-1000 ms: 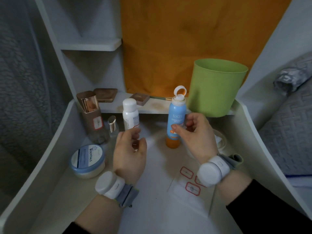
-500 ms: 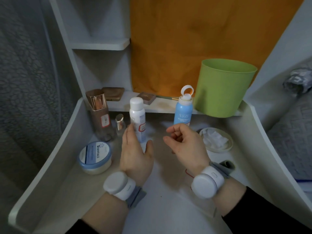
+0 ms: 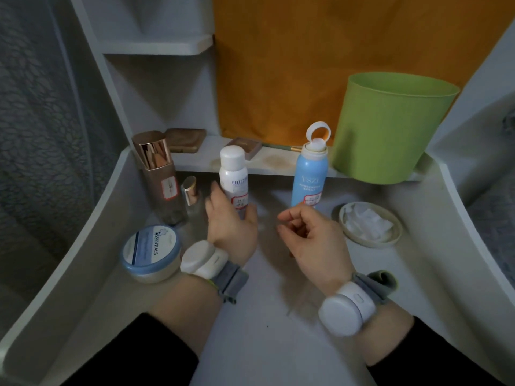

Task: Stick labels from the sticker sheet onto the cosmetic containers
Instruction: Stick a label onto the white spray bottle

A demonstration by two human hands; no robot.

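The left hand (image 3: pixel 231 227) is wrapping loosely around the lower part of the white spray bottle (image 3: pixel 233 176), fingers behind it and thumb in front; whether it is gripping firmly cannot be told. The right hand (image 3: pixel 312 240) is hovering with fingers curled inward, holding nothing visible, just in front of the blue spray bottle (image 3: pixel 309 176), which is standing upright wearing a red-bordered label. The sticker sheet is not showing. A brown bottle (image 3: pixel 161 179) with a label and a small glass bottle (image 3: pixel 191 196) are crowding the left, a cream jar (image 3: pixel 150 252) sitting near the left wrist. A green bucket (image 3: pixel 387 129) is standing on the shelf (image 3: pixel 195 162) behind; a dish (image 3: pixel 370 225) is lying right on the surface (image 3: pixel 278 344).
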